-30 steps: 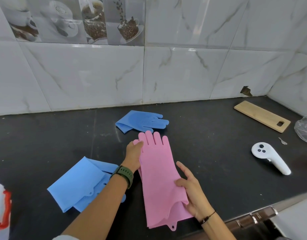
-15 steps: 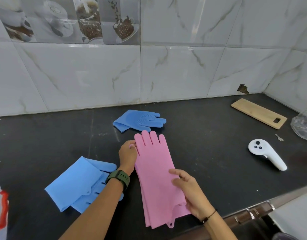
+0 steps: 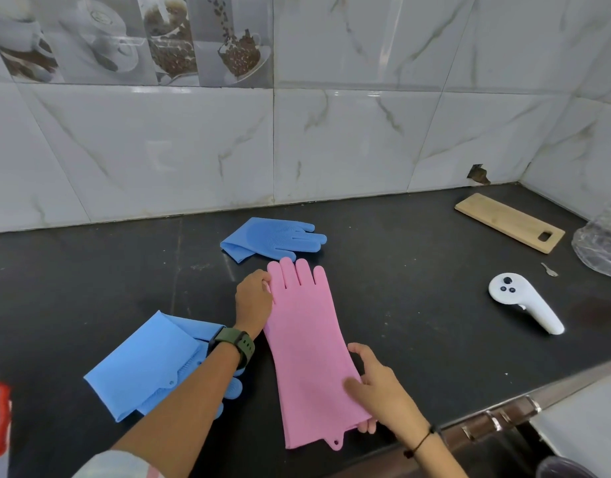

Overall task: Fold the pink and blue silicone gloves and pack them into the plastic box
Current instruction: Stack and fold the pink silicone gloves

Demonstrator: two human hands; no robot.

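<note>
Mid-frame, my left hand [image 3: 254, 300] pinched the pink glove [image 3: 307, 339] at its edge, beside the fingers. Lower down, my right hand [image 3: 379, 388] gripped its cuff, thumb on top.

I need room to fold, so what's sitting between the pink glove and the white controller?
Nothing: in the head view, only bare black countertop lies between the pink glove and the white controller.

pink silicone glove [image 3: 305, 346] lies on the dark stone table [image 3: 417, 270]. Just behind it: bristly blue silicone glove [image 3: 273, 238]. Left of it: folded blue silicone glove [image 3: 148, 367]. Well right: white plastic controller [image 3: 524, 301]. Right-rear: flat wooden board [image 3: 507, 222].
</note>
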